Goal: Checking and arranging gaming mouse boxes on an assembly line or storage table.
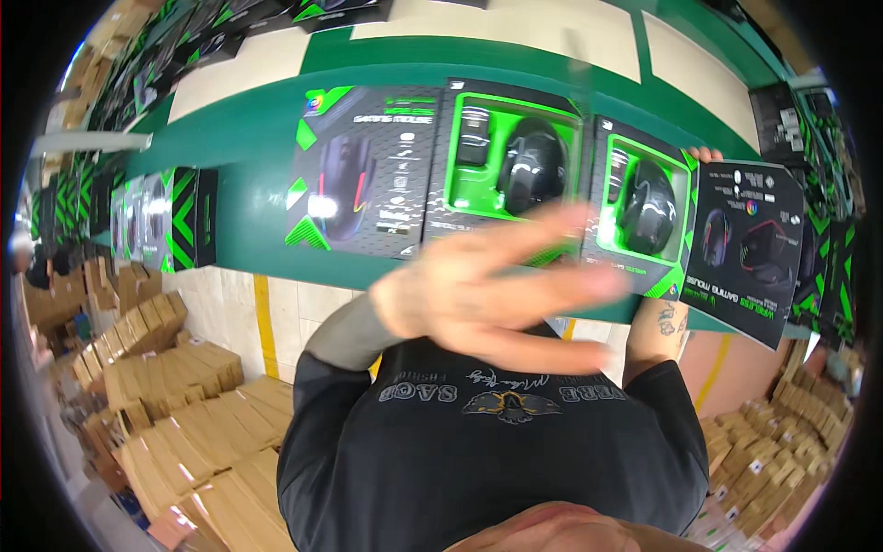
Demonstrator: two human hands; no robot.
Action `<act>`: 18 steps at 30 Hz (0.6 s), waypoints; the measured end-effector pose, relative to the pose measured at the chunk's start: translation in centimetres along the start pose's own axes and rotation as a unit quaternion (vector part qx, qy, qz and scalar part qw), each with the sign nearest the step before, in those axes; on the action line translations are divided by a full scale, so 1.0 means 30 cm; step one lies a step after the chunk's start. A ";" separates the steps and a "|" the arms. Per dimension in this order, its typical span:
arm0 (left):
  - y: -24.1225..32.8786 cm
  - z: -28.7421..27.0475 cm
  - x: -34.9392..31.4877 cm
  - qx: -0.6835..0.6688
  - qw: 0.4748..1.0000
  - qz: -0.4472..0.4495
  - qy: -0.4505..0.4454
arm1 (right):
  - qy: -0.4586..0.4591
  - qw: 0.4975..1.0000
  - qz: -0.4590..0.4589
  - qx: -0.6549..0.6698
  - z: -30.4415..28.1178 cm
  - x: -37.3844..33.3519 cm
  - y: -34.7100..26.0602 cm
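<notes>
My left hand is raised in front of the lower edges of two mouse boxes, fingers spread and blurred, with nothing in it. Behind it, on the green table, lies a mouse box with its printed cover flap folded out to the left. A black mouse shows in that box's green-framed window. My right hand holds a second mouse box; only fingertips show over its upper edge, the rest hidden behind. Its dark cover flap hangs out to the right, and another black mouse sits inside.
The green table runs across in front of me. A row of closed boxes stands at its left, and more packages lie along the far side. Brown cartons are stacked on the floor at left and right.
</notes>
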State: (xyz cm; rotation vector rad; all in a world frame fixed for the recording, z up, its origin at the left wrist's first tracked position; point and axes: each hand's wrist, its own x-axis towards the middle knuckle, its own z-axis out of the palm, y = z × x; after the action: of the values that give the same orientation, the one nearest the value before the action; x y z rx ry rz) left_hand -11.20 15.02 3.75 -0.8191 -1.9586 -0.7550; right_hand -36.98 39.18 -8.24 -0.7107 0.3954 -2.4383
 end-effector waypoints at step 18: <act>0.056 -0.322 -0.267 0.377 0.820 -0.422 0.085 | 0.269 0.876 0.053 -0.397 0.279 0.040 0.123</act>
State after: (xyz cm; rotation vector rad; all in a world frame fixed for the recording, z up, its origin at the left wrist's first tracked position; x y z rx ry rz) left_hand -1.97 6.68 1.41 0.6267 -2.1597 -0.4061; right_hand -31.48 34.53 -2.49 -0.2631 1.6684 -2.2835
